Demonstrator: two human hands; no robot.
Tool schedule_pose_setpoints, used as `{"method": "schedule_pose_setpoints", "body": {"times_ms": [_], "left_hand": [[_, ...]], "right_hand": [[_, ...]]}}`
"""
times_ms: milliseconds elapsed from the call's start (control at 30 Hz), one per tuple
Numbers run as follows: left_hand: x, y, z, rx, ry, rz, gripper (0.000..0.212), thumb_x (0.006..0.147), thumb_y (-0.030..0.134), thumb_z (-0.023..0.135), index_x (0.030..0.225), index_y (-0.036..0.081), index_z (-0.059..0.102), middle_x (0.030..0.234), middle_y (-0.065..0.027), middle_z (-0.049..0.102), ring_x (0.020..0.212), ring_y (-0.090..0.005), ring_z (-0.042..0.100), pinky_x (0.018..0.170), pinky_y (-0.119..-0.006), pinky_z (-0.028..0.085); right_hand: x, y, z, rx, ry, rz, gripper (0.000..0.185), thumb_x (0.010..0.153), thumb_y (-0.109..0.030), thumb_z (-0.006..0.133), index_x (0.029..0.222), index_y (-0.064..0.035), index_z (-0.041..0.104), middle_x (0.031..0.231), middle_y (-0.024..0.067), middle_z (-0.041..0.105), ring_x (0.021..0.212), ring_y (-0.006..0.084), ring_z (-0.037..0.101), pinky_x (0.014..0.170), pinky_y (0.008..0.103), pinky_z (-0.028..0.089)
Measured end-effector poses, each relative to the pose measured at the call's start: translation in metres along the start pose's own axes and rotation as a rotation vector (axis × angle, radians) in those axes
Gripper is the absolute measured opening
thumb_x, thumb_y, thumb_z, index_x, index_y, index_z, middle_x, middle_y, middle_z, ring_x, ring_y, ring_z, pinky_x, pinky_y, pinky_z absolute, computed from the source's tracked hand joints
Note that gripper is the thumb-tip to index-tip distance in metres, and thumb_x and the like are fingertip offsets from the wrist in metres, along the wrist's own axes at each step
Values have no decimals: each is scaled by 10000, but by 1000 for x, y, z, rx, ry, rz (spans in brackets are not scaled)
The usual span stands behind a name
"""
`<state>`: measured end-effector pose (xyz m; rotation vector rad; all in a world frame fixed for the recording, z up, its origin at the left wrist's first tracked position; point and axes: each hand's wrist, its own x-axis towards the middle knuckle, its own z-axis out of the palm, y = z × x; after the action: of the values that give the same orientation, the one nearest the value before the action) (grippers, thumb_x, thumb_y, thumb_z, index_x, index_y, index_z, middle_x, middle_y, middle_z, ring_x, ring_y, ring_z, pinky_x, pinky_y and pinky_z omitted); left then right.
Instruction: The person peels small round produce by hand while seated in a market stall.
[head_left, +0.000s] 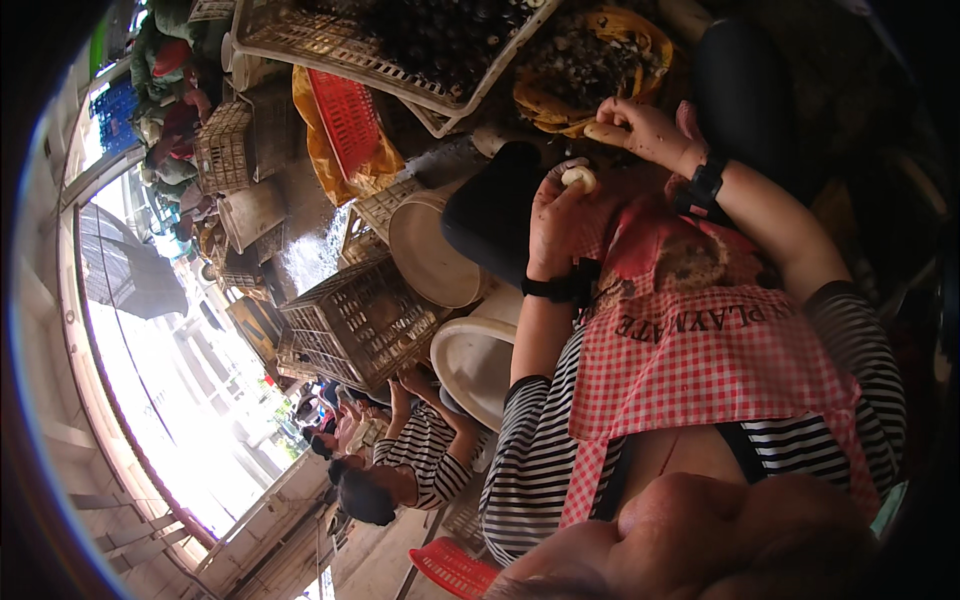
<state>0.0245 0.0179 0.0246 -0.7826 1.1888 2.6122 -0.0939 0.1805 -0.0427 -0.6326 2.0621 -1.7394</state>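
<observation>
My left hand (556, 214) is over my lap with its fingers bent. At its thumb and fingertips is a small cream-coloured rounded thing (579, 179); I cannot tell whether it is held or is a finger cover. My right hand (649, 133) is farther forward, at the near rim of a yellow bag (559, 120). Its fingers are bent and apart from the thumb, which seems to wear a pale cover. Dark and whitish scraps (592, 67) lie in the bag. Beyond it a pale plastic crate (330, 52) bears a heap of dark, shiny rounded pieces (442, 45).
My black-clad knee (487, 217) is beside my left hand. To the left are a whitish tub (431, 251), a white basin (472, 337), a brown slatted crate (352, 322) and a red basket (345, 120) on yellow sacking. A co-worker in stripes (427, 457) sits farther left.
</observation>
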Motion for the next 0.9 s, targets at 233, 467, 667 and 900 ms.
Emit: {"method": "schedule_pose_setpoints", "body": {"times_ms": [233, 467, 667, 900], "left_hand": [[2, -4, -4, 171, 93, -9, 248, 911, -48, 585, 1150, -2, 635, 1054, -78, 680, 896, -161, 657, 818, -275, 533], [8, -10, -3, 491, 147, 183, 225, 885, -51, 646, 1105, -3, 646, 1027, -49, 689, 934, -128, 647, 850, -261, 525], [12, -5, 2, 380, 144, 70, 223, 909, -2, 631, 1132, -4, 645, 1034, -46, 684, 931, -135, 651, 848, -253, 522], [48, 28, -12, -222, -115, -63, 198, 966, 175, 588, 1093, 23, 596, 1027, -95, 619, 993, -251, 602, 983, -477, 479]], "right_hand": [[3, 5, 2, -133, 71, 181, 380, 903, -412, 708, 1025, -79, 573, 840, 67, 658, 728, 225, 633, 664, 319, 500], [3, 18, 7, -120, 104, 173, 314, 930, -350, 695, 1040, -79, 582, 865, 28, 627, 749, 154, 564, 701, 295, 467], [1, 35, 19, 96, -23, -49, 342, 930, -374, 694, 1046, -73, 581, 823, 40, 588, 739, 146, 547, 719, 297, 464], [7, 78, 18, 311, 13, 300, 242, 977, -256, 650, 944, -23, 592, 810, -19, 496, 736, 95, 445, 695, 273, 393]]}}
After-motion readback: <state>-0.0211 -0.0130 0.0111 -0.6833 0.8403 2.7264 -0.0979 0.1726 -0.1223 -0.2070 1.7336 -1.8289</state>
